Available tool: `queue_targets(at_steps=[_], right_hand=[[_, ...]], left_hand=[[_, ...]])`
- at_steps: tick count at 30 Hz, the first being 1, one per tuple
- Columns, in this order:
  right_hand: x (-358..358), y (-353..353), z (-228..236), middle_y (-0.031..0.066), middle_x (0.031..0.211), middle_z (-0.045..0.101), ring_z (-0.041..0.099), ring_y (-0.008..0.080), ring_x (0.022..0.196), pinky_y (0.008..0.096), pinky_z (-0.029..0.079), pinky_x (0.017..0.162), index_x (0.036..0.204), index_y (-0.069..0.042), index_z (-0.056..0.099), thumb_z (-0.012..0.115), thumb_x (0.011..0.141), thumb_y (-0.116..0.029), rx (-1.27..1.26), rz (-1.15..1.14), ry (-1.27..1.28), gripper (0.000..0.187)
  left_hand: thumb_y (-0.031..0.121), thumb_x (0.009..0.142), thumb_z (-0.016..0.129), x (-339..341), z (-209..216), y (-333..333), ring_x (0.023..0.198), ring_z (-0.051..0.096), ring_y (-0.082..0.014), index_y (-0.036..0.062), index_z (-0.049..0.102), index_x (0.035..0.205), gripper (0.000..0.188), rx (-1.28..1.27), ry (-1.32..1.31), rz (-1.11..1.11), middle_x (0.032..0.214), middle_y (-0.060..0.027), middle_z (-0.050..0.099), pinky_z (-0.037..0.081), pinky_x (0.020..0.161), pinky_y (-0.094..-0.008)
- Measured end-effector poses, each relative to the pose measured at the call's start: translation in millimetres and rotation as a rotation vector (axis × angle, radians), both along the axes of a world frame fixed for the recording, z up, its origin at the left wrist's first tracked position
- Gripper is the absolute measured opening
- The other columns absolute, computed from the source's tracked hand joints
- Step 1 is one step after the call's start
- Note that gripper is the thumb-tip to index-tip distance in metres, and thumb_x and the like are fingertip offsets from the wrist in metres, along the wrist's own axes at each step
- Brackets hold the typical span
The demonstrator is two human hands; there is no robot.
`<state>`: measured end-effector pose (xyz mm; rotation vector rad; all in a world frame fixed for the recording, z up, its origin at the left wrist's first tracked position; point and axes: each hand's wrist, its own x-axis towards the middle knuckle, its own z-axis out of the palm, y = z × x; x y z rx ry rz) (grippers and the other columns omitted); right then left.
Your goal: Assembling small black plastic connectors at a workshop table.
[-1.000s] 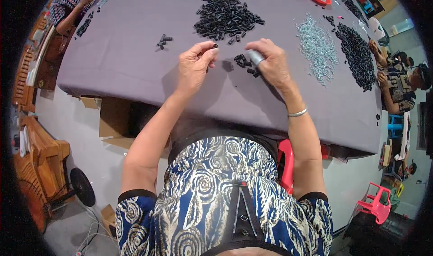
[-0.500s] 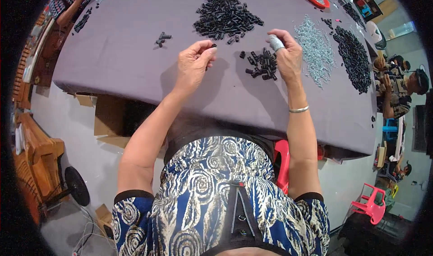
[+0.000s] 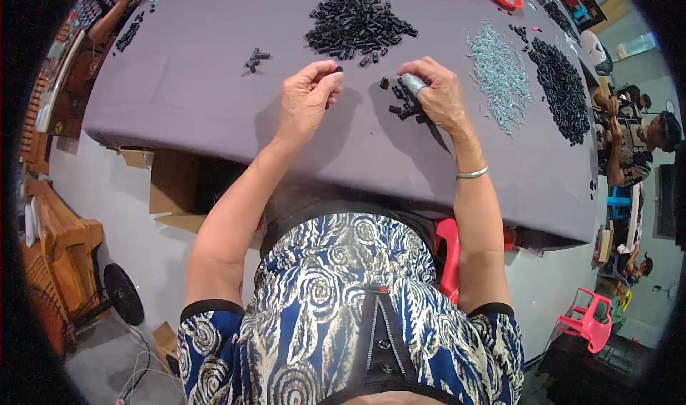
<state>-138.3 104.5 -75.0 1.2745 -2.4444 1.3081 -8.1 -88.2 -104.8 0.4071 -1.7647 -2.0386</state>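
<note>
Toward the grey-clothed table [image 3: 214,98]'s near edge, left hand [image 3: 304,103] pinches small black piece [image 3: 339,69]; half-curled right hand [image 3: 441,98], grip unclear, partly hides short black plastic-looking cylinders [image 3: 406,111].

no readable text, no legible numbers, no legible labels or signs

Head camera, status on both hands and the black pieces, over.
Left hand pinching a small black piece. Right hand at the loose black cluster, partly hiding it; grip unclear. Large black pile beyond both hands.
</note>
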Motion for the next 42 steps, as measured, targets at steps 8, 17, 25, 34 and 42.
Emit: queue_targets(at_steps=[8, 17, 25, 34, 42], right_hand=[[6, 9, 14, 0.008, 0.077, 0.057, 0.056, 0.0219, 0.068, 0.0316, 0.043, 0.062, 0.088, -0.005, 0.065, 0.058, 0.075, -0.001, 0.171, 0.016, -0.056, 0.015], [0, 7, 5, 0.0094, 0.08, 0.061, 0.061, 0.0205, 0.072, 0.0291, 0.048, 0.066, 0.089, -0.006, 0.066, 0.061, 0.076, -0.001, 0.064, -0.067, 0.018, 0.015], [-25, 31, 7, -0.0039, 0.071, 0.057, 0.047, 0.0023, 0.065, 0.0176, 0.036, 0.056, 0.091, -0.003, 0.067, 0.06, 0.088, -0.012, -0.332, -0.25, -0.304, 0.012], [-12, 23, 14, -0.0047, 0.067, 0.054, 0.047, 0.0028, 0.064, 0.0185, 0.035, 0.057, 0.082, -0.003, 0.067, 0.058, 0.088, -0.014, -0.118, -0.131, -0.414, 0.015], [-10, 22, 11, -0.0054, 0.072, 0.056, 0.048, 0.0026, 0.067, 0.0184, 0.038, 0.061, 0.088, -0.002, 0.066, 0.06, 0.087, -0.009, -0.133, -0.074, -0.332, 0.01]], left_hand=[[0.01, 0.086, 0.064, 0, -2, 0, 0.072, 0.058, -0.0074, 0.0016, 0.064, 0.103, 0.019, 0.018, 0.031, 0.003, 0.085, -0.0013, 0.062, 0.048, 0.061, -0.0206], [0.011, 0.086, 0.064, 2, 4, 3, 0.073, 0.058, -0.0072, 0.0009, 0.064, 0.103, 0.02, -0.035, -0.002, 0.003, 0.085, -0.0018, 0.063, 0.048, 0.061, -0.0207], [0.011, 0.086, 0.064, 2, 0, 2, 0.073, 0.059, -0.0067, 0.001, 0.064, 0.104, 0.02, -0.073, 0.035, -0.001, 0.085, -0.0011, 0.063, 0.048, 0.06, -0.02], [0.011, 0.087, 0.064, 1, 1, 5, 0.073, 0.058, -0.0065, 0.0004, 0.063, 0.104, 0.02, -0.076, 0.02, 0.048, 0.085, -0.0014, 0.062, 0.048, 0.061, -0.02], [0.012, 0.086, 0.063, -3, -4, 3, 0.069, 0.059, -0.0072, 0.0018, 0.065, 0.1, 0.018, -0.046, 0.045, 0.064, 0.081, -0.0015, 0.064, 0.049, 0.059, -0.0203]])
